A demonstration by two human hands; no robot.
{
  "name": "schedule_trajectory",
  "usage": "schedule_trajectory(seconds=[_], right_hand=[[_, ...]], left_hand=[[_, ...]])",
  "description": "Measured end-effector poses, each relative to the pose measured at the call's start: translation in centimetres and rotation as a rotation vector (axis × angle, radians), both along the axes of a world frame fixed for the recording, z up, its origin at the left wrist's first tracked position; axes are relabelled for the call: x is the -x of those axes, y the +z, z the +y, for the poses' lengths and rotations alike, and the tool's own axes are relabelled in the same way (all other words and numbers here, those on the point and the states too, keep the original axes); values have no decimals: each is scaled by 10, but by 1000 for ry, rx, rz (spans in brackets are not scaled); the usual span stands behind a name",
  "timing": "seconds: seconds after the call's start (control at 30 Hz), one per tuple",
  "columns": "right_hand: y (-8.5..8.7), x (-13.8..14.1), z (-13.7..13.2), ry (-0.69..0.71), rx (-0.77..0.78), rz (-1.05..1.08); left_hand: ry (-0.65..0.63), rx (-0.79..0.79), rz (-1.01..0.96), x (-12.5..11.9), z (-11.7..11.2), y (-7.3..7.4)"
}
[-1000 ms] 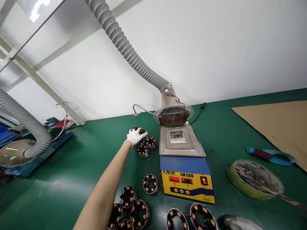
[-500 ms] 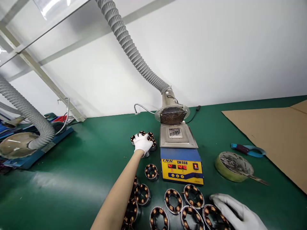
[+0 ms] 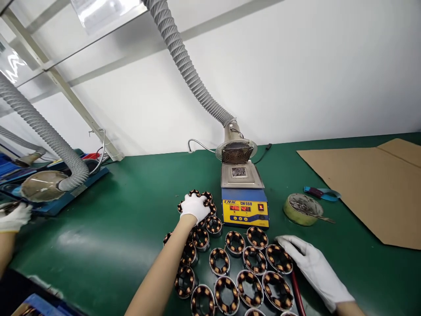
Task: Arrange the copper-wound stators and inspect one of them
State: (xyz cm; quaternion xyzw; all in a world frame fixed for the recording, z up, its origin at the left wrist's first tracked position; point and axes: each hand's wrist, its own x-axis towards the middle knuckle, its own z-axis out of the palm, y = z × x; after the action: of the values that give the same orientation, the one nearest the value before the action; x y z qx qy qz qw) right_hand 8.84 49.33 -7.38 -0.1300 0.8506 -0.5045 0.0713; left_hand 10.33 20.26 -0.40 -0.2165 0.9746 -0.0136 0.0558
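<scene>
Stators (image 3: 241,267) with copper windings crowd the near middle of the green bench (image 3: 131,228), and a smaller cluster (image 3: 205,198) sits farther back, just left of the blue and yellow solder pot (image 3: 245,206). On that cluster lies the gloved left hand (image 3: 195,207), fingers curled down over its rings. Beside the near group's right edge the gloved right hand (image 3: 311,265) rests flat with fingers spread, gripping nothing. Right of the pot stands a round green tin (image 3: 301,210).

- The left hand (image 3: 195,207) covers the small stators (image 3: 206,196) beneath its palm; its grip cannot be told.
- Stators (image 3: 226,295) nearest the right hand (image 3: 311,265) run off the bottom edge.
</scene>
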Motion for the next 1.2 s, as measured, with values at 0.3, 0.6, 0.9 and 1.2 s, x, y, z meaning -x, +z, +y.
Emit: schedule_trajectory(seconds=[0.3, 0.6, 0.9, 1.2], right_hand=[[7, -17, 1, -116, 67, 39], [-21, -103, 11, 405, -416, 1080], [-26, -97, -4, 345, -504, 1137], [-24, -93, -6, 324, -517, 1168]], left_hand=[[2, -53, -10, -35, 16, 14], [-767, -4, 317, -172, 25, -17], [-764, 327, 661, -161, 52, -59], [-706, 241, 751, -153, 62, -63]])
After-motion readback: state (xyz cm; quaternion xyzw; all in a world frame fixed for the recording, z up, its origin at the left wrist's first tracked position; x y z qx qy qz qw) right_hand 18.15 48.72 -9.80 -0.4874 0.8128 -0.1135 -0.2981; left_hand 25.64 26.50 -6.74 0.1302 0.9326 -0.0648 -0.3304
